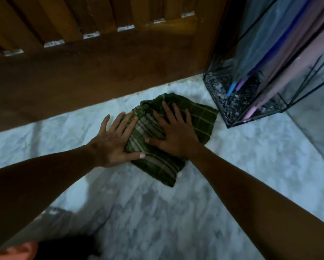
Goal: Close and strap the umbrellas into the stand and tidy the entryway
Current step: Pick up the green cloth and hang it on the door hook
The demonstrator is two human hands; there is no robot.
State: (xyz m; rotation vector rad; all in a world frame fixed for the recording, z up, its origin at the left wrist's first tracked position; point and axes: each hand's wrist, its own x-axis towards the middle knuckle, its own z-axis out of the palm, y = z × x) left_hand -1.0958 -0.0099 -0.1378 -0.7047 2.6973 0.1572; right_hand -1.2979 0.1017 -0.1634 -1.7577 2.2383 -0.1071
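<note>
A dark green checked cloth (pixel 202 121) lies folded on the white marble floor. My left hand (pixel 113 141) presses flat on its left edge with fingers spread and straight. My right hand (pixel 176 133) lies flat on the cloth's middle, fingers spread. To the right stands a black wire-frame umbrella stand (pixel 230 109) with a speckled base. Closed umbrellas (pixel 281 53) in blue, purple and pink lean in it, tips down.
A brown wooden door (pixel 93 72) with slats runs along the back, just behind the cloth. The marble floor (pixel 157 212) spreads toward me. A dark shape and part of a knee (pixel 24 249) show at the bottom left.
</note>
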